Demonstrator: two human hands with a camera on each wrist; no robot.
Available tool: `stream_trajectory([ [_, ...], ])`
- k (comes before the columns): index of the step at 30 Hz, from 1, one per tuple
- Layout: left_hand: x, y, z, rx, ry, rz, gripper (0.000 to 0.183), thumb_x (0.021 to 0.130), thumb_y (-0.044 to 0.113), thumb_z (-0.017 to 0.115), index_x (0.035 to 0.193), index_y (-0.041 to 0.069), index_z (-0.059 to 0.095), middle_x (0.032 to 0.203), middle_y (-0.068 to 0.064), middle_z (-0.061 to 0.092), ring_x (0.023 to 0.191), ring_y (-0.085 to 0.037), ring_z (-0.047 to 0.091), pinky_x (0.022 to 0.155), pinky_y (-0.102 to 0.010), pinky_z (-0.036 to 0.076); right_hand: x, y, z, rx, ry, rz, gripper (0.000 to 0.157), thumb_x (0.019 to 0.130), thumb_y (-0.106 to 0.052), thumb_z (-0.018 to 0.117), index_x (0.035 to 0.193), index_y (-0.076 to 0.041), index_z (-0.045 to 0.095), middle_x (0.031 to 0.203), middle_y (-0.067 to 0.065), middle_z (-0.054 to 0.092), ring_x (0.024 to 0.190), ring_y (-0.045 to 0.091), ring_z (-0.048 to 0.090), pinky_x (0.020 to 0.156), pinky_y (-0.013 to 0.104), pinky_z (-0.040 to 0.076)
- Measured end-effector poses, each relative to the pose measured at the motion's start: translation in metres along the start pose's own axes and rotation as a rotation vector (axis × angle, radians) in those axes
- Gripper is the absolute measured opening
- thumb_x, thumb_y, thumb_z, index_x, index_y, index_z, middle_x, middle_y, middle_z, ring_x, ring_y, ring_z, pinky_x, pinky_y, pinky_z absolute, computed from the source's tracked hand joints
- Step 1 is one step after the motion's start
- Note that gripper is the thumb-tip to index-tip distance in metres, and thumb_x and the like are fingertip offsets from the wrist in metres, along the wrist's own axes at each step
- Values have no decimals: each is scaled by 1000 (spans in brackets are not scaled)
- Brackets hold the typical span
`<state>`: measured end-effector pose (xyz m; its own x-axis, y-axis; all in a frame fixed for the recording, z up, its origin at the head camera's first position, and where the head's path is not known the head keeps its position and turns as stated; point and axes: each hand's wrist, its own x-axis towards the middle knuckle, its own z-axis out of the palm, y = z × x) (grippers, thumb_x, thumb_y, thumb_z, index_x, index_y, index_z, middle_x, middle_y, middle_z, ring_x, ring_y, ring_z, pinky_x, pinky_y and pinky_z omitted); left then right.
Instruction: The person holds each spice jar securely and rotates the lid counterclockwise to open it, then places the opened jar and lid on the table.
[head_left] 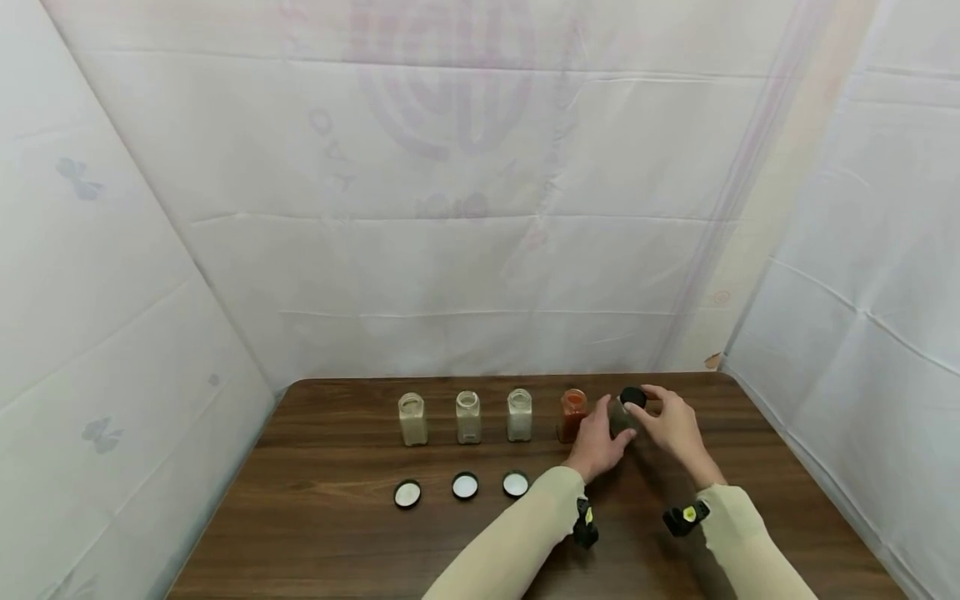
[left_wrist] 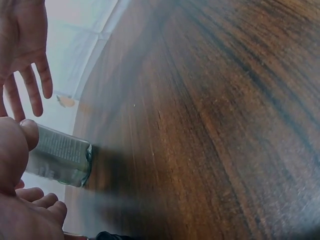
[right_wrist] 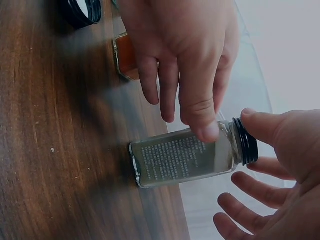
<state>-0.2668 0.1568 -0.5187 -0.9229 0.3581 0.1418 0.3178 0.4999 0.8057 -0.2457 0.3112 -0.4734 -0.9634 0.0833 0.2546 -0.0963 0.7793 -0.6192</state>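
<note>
A square glass spice jar (right_wrist: 175,157) of grey-green powder, with printed text on its side, stands at the right end of a row of jars. My left hand (head_left: 597,442) grips its body, thumb pressed on the near face in the right wrist view and fingers partly hidden behind. The jar's black screw lid (right_wrist: 245,142) is on its neck. Thumb and index finger of my right hand (head_left: 673,425) pinch the lid from the sides, the other fingers spread away from the glass. In the left wrist view, the jar (left_wrist: 60,156) shows between both hands.
Left of my hands stand a lidless jar of red-orange spice (head_left: 573,412) and three lidless jars of pale contents, the nearest one (head_left: 519,417) whitish. Upturned black lids, one here (head_left: 516,484), lie before them on the wooden table (head_left: 322,517). White sheeting (head_left: 450,275) encloses the table.
</note>
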Motion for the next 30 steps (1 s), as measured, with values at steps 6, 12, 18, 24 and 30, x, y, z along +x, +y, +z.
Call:
stream_trajectory([
  [6, 2, -3, 3, 19, -23, -4, 67, 101, 30, 67, 156, 6, 36, 149, -16, 53, 135, -29, 54, 108, -44, 47, 2, 2, 2, -2, -14, 33, 59, 100, -32, 69, 142, 7, 54, 135, 35, 57, 115, 51, 62, 88, 60, 54],
  [12, 4, -3, 3, 5, -33, -5, 67, 101, 31, 68, 156, 7, 37, 151, -14, 52, 137, -27, 53, 110, -42, 45, 4, 5, 4, 9, -6, 40, 59, 100, -33, 69, 141, 7, 55, 136, 34, 57, 115, 51, 61, 87, 60, 54],
  [18, 6, -2, 5, 0, -35, 10, 65, 101, 27, 67, 155, 5, 38, 152, -14, 52, 137, -27, 52, 110, -42, 45, 6, 5, 5, 10, 7, 42, 57, 99, -32, 71, 139, 6, 57, 135, 34, 57, 116, 51, 62, 90, 60, 54],
  [24, 10, 0, 6, 7, -37, 6, 65, 102, 28, 67, 155, 6, 38, 151, -14, 53, 137, -27, 52, 110, -42, 45, 5, 5, 5, 14, 17, 55, 53, 99, -30, 71, 136, 6, 60, 135, 34, 57, 116, 52, 62, 90, 60, 54],
  [30, 14, 0, 9, -6, -16, -11, 61, 101, 26, 68, 153, 9, 41, 148, -12, 56, 135, -23, 54, 110, -40, 45, 5, 6, 7, 24, 24, 62, 53, 99, -33, 71, 134, 6, 61, 133, 34, 59, 115, 51, 63, 89, 60, 54],
])
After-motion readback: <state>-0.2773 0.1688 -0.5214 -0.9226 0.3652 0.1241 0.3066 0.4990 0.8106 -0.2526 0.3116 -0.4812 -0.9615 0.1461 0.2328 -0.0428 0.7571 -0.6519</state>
